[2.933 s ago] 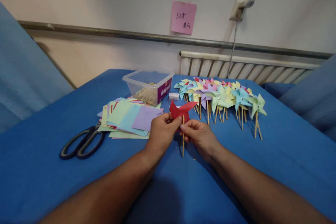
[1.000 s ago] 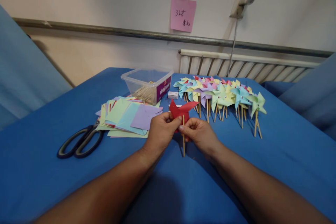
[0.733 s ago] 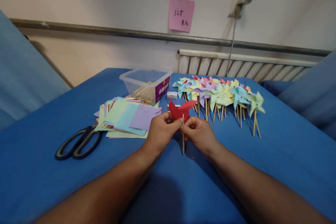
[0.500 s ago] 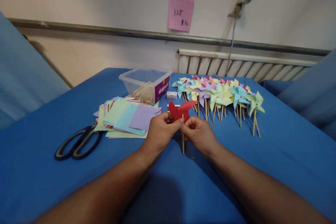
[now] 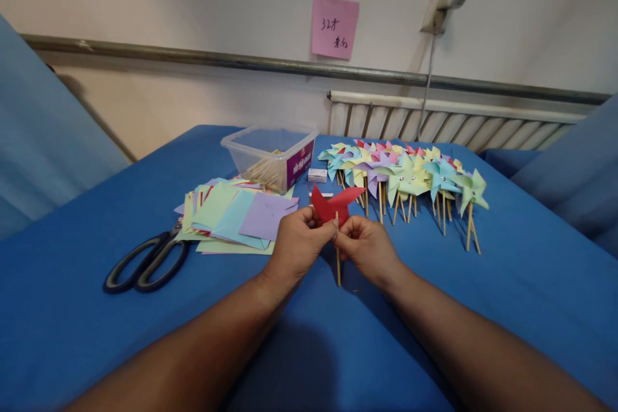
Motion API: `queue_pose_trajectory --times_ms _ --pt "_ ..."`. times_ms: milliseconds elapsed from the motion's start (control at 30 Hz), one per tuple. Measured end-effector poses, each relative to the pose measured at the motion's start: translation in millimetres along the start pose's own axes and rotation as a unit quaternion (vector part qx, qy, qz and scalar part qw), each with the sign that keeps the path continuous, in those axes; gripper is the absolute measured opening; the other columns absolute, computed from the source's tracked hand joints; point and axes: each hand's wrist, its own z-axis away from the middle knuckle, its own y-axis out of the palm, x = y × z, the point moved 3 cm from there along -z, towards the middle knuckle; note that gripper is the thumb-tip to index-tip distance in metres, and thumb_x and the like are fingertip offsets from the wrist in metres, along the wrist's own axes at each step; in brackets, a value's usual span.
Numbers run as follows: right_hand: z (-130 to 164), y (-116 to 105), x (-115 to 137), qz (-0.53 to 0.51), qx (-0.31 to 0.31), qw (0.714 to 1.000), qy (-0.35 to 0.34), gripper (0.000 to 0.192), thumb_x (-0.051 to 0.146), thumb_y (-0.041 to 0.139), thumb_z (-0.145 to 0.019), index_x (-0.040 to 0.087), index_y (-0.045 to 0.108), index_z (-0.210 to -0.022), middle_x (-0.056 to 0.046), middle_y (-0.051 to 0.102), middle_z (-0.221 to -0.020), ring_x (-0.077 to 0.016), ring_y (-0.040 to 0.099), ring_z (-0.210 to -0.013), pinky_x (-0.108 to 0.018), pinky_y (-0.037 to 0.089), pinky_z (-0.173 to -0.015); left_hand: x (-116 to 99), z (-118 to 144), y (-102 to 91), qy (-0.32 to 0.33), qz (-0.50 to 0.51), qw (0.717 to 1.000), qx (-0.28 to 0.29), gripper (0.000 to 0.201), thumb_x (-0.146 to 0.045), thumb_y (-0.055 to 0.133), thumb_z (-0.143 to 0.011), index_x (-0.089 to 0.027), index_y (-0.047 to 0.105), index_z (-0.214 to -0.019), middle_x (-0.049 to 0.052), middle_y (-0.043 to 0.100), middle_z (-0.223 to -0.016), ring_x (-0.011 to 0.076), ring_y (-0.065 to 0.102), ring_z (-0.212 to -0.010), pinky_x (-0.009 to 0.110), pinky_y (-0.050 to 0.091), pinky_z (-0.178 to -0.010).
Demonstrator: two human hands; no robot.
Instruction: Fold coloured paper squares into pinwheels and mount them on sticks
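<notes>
Almost nothing has moved since half a second ago: both hands sit in the same spot over the blue cloth (image 5: 506,283), and only the view has slid a tiny bit.

The left hand (image 5: 295,246) is closed, with its thumb and fingers pinching the bottom of the red pinwheel (image 5: 334,203). The right hand (image 5: 367,248) is closed too. Its fingertips pinch the stick (image 5: 338,265) just under the red paper. The two hands touch each other at the fingertips. The pinwheel is held up above the cloth, near the middle of the table, and the stick points straight down, with its low end close to the cloth.

To the left of the hands lies a pile of paper squares (image 5: 236,215) in green, blue and purple. Black scissors (image 5: 145,264) lie further left, touching the edge of the pile. Behind the pile stands a clear box (image 5: 270,158) with thin sticks inside. A small white box (image 5: 317,175) sits just beside it. To the right, a long row of finished pinwheels (image 5: 410,174) lies on the cloth. A pink note (image 5: 335,27) is stuck on the wall behind.
</notes>
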Motion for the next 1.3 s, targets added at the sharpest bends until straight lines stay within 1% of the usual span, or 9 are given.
queue_pose_trajectory --times_ms 267,400,533,567,633,700,767,933,1300 --pt "0.2 0.0 -0.9 0.021 -0.006 0.999 -0.024 0.029 0.037 0.07 -0.068 0.021 0.049 -0.057 0.005 0.051 -0.046 -0.0083 0.043 -0.043 -0.021 0.032 -0.044 5.8 -1.5 -0.3 -0.002 0.009 1.0 -0.001 0.024 -0.025 0.075 -0.056 -0.013 0.069 -0.077 0.004 0.071 -0.071 0.0172 0.063 -0.065 0.026 0.047 -0.061" --pt "0.9 -6.6 3.7 0.067 -0.018 0.997 -0.039 0.022 0.035 0.071 -0.068 0.021 0.055 -0.064 0.005 0.052 -0.052 -0.0095 0.043 -0.046 -0.023 0.033 -0.046 3.0 -2.3 -1.9 -0.023 0.048 0.999 -0.009 0.026 -0.027 0.077 -0.056 -0.013 0.068 -0.076 0.004 0.072 -0.072 0.0165 0.063 -0.064 0.026 0.047 -0.061" --pt "-2.9 -21.3 12.7 0.063 -0.098 0.99 -0.076 0.022 0.033 0.071 -0.069 0.021 0.062 -0.084 -0.001 0.064 -0.075 -0.0139 0.056 -0.064 -0.024 0.041 -0.055 -0.5 -0.9 -1.1 -0.034 0.075 0.997 0.004 0.029 -0.027 0.078 -0.057 -0.013 0.069 -0.08 0.005 0.072 -0.075 0.0152 0.063 -0.065 0.025 0.047 -0.063" --pt "-4.3 -23.6 14.7 0.039 -0.104 0.99 -0.083 0.025 0.033 0.072 -0.068 0.021 0.063 -0.088 -0.002 0.066 -0.083 -0.0152 0.059 -0.072 -0.025 0.044 -0.06 -0.9 -0.1 0.0 -0.033 0.074 0.997 0.016 0.03 -0.027 0.079 -0.057 -0.013 0.069 -0.082 0.005 0.072 -0.077 0.0149 0.063 -0.066 0.025 0.047 -0.064" --pt "-7.2 -24.0 17.3 -0.024 -0.069 0.994 -0.079 0.029 0.035 0.074 -0.068 0.02 0.064 -0.09 -0.004 0.068 -0.09 -0.0169 0.061 -0.08 -0.028 0.047 -0.068 -1.4 1.7 2.6 -0.031 0.065 0.996 0.044 0.03 -0.027 0.078 -0.059 -0.013 0.07 -0.085 0.005 0.072 -0.079 0.0146 0.063 -0.066 0.025 0.047 -0.065" --pt "-8.8 -21.0 18.6 -0.083 -0.013 0.995 -0.061 0.028 0.038 0.074 -0.068 0.019 0.067 -0.088 -0.004 0.07 -0.086 -0.0164 0.062 -0.077 -0.029 0.048 -0.071 -1.4 3.6 4.9 -0.033 0.052 0.996 0.066 0.03 -0.028 0.077 -0.061 -0.013 0.071 -0.086 0.004 0.072 -0.077 0.0143 0.063 -0.065 0.025 0.046 -0.064" --pt "-9.1 -19.2 18.9 -0.11 0.006 0.993 -0.042 0.028 0.039 0.077 -0.066 0.018 0.069 -0.084 -0.003 0.069 -0.077 -0.0149 0.061 -0.07 -0.029 0.047 -0.069 -1.2 5.1 6.6 -0.037 0.044 0.995 0.079 0.028 -0.027 0.077 -0.061 -0.014 0.071 -0.085 0.003 0.071 -0.075 0.0138 0.062 -0.063 0.024 0.045 -0.062" --pt "-10.2 -19.6 16.5 -0.105 -0.026 0.994 -0.016 0.03 0.04 0.083 -0.057 0.017 0.068 -0.069 0.0 0.068 -0.065 -0.0127 0.058 -0.059 -0.027 0.045 -0.062 -2.6 6.6 7.7 -0.028 0.043 0.995 0.088 0.024 -0.026 0.076 -0.062 -0.014 0.072 -0.082 0.001 0.07 -0.072 0.0121 0.059 -0.061 0.022 0.043 -0.06" --pt "-11.2 -19.0 14.5 -0.119 -0.006 0.993 -0.018 0.029 0.039 0.083 -0.059 0.017 0.068 -0.07 0.001 0.067 -0.064 -0.0117 0.058 -0.058 -0.026 0.045 -0.061 -5.4 8.6 6.8 -0.016 0.016 0.997 0.073 0.022 -0.027 0.074 -0.063 -0.013 0.07 -0.08 0.001 0.068 -0.072 0.0115 0.056 -0.062 0.022 0.042 -0.059"
